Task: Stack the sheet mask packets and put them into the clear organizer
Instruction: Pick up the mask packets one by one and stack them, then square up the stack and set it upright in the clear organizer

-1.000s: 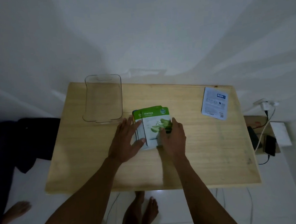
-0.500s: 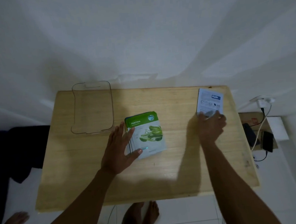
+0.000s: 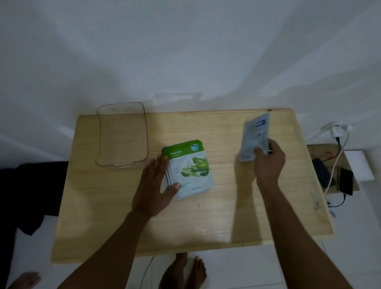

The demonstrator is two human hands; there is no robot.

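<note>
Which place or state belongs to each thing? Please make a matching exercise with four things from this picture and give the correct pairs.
Things:
1. clear organizer
2. Aloe Vera packet stack
3. white packet
4. black phone

Places or states:
A. lifted off the table, gripped in the right hand
B. flat at the middle of the wooden table, left hand resting on its left edge
C. empty, at the far left corner of the table
D. off the table to the right, with a cable plugged in

Pairs: 1-C, 2-B, 3-A, 4-D
</note>
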